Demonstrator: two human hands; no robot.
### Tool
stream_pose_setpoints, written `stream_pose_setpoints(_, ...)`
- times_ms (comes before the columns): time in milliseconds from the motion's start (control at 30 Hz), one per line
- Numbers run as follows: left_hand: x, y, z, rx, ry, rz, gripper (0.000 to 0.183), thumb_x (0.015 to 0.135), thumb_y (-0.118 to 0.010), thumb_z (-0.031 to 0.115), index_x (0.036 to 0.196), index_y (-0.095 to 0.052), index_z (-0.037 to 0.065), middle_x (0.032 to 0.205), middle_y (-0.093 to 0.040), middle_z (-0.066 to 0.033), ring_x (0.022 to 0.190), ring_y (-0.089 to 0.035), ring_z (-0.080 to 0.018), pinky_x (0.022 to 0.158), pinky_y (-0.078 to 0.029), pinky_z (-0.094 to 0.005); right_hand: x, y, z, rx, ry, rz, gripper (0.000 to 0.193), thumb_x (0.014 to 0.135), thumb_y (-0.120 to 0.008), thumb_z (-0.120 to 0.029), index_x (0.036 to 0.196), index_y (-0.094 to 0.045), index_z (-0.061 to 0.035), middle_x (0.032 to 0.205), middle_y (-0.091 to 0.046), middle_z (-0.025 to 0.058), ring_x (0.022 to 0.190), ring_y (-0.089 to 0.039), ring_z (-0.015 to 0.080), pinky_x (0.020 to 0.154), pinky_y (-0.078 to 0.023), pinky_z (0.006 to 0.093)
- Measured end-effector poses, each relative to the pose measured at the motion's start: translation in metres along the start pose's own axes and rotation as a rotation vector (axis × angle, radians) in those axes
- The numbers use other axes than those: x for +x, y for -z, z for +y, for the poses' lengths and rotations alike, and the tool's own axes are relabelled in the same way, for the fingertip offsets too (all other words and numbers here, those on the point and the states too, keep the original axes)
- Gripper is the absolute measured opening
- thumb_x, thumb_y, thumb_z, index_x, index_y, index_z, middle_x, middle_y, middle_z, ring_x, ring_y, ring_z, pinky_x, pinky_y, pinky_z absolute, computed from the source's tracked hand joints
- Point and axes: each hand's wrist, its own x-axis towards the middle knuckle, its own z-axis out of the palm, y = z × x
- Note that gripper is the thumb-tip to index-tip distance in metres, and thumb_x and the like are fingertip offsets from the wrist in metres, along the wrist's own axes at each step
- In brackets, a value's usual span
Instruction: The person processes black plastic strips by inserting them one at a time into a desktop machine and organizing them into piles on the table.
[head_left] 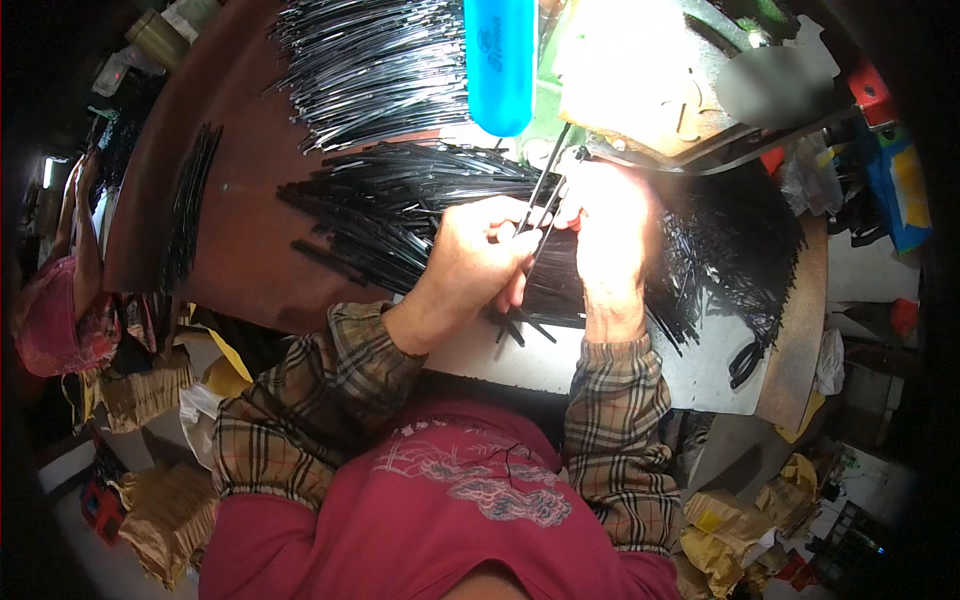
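Observation:
My left hand [475, 250] is closed around a pair of thin black strips [541, 188], which slant up and to the right from its fingers. Close beside it, my right hand [610, 215] has its fingers pinched near the upper part of these strips, under a bright light. Glare washes out that hand, so what its fingertips grip is hard to make out. Under and behind both hands spreads a loose pile of black strips [400, 185]. More of them fan out in a tangled heap [735, 240] to the right.
A neat stack of shiny strips [370, 75] lies at the back, with a small bundle [192, 205] at left on the brown tabletop [245, 235]. A blue rounded part [500, 70] and a brightly lit machine [640, 85] stand ahead. Another person's arm [88, 230] shows far left.

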Motion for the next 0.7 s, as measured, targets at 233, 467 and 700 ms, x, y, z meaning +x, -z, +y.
stream_pose_setpoints(233, -0.007, -0.008, 0.015, -0.357, 0.145, -0.086, 0.022, 0.087, -0.057, 0.005, 0.107, -0.056, -0.005, 0.074, -0.057, -0.0078, 0.049, -0.050, -0.0110, 0.041, -0.039, -0.0216, -0.001, 0.013, 0.005, 0.111, -0.064, -0.061, 0.022, 0.092, -0.051, -0.014, 0.099, -0.058, 0.0053, 0.069, -0.055, 0.0040, 0.058, -0.055, 0.0108, 0.053, -0.046, 0.0225)
stream_pose_setpoints(467, -0.008, -0.009, 0.019, -0.342, 0.160, -0.071, 0.022, 0.088, -0.056, 0.005, 0.108, -0.056, -0.005, 0.075, -0.057, -0.0077, 0.049, -0.049, -0.0103, 0.041, -0.039, -0.0211, 0.000, 0.005, 0.000, 0.075, -0.031, -0.088, 0.021, 0.093, -0.050, -0.013, 0.098, -0.059, 0.0051, 0.067, -0.054, 0.0047, 0.055, -0.053, 0.0116, 0.052, -0.044, 0.0225)
stream_pose_setpoints(700, -0.007, -0.014, 0.018, -0.296, 0.154, -0.123, 0.021, 0.089, -0.056, 0.007, 0.108, -0.057, -0.003, 0.077, -0.058, -0.0061, 0.054, -0.052, -0.0099, 0.043, -0.041, -0.0206, -0.001, 0.008, 0.002, 0.050, -0.098, -0.014, 0.017, 0.092, -0.052, -0.011, 0.094, -0.059, 0.0047, 0.066, -0.054, 0.0033, 0.054, -0.053, 0.0091, 0.050, -0.043, 0.0212)
